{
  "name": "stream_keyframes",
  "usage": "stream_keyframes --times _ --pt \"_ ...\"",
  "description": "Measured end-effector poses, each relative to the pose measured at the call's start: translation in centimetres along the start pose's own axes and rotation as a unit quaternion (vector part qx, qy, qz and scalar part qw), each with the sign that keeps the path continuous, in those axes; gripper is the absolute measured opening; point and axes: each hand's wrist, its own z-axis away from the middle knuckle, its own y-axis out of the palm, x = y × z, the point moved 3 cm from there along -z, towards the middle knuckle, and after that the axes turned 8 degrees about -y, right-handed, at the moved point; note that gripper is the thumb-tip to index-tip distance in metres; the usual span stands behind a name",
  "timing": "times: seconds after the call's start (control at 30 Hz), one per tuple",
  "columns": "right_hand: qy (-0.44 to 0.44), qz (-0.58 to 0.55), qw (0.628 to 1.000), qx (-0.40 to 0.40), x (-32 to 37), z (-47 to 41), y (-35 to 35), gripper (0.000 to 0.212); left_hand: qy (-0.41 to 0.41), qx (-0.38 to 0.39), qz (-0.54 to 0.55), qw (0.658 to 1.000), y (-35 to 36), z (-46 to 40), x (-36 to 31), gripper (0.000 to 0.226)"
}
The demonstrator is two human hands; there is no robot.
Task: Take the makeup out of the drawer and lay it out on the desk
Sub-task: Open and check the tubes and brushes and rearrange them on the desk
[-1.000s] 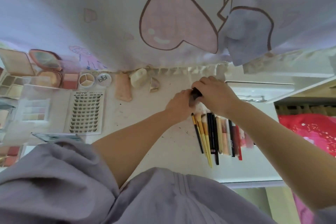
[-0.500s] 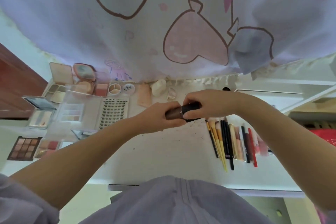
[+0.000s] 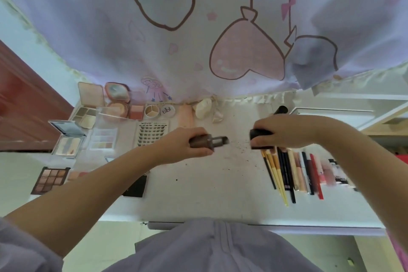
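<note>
Left of the brush row [image 3: 284,174]: cap [image 3: 260,136] now pulled off; left hand [image 3: 183,147] grips tube [image 3: 208,142], right hand [image 3: 284,131] grips cap, so not laid on bench [image 3: 220,194] yet.

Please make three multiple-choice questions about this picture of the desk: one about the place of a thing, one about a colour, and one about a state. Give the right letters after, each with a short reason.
1. Where does the row of brushes and pencils lie on the desk?
A. under the right hand
B. beside the lash tray
C. at the desk's left edge

2. What colour is the cap in the right hand?
A. white
B. black
C. pink

3. What is the state of the brown tube in the left hand?
A. capped
B. uncapped
C. lying on the desk

Answers: 1 A, the row starts just below that hand. 2 B, the cap is black. 3 B, the brown tube and cap are held apart.
</note>
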Motion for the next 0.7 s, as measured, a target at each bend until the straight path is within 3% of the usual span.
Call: stream_keyframes --times 0.13,0.2,0.3,0.4,0.5,0.7 --pt "-0.007 -0.121 0.982 -0.146 -2.5 -1.6 -0.5 0.023 -0.061 -0.071 0.160 0.983 0.4 -2.8 0.0 0.020" --pt "-0.001 -0.124 0.971 -0.202 -3.3 -4.3 0.3 0.025 -0.091 -0.090 0.148 0.981 0.9 -5.4 -0.9 0.028" --pt "0.080 -0.151 0.946 -0.276 -5.8 -7.2 1.7 0.029 -0.118 -0.124 0.092 0.981 1.5 -8.7 -1.1 0.025" --pt "0.144 -0.202 0.914 -0.320 -8.6 -9.3 3.4 0.032 -0.138 -0.182 0.069 0.971 2.2 -11.5 -0.8 0.020" --pt "0.184 -0.238 0.889 -0.344 -10.2 -11.0 4.2 0.015 -0.168 -0.218 0.055 0.960 3.0 -14.0 -0.8 0.025" --pt "0.209 -0.242 0.875 -0.365 -12.1 -13.8 3.1 0.038 -0.181 -0.251 0.027 0.951 3.7 -17.1 -0.6 0.033"
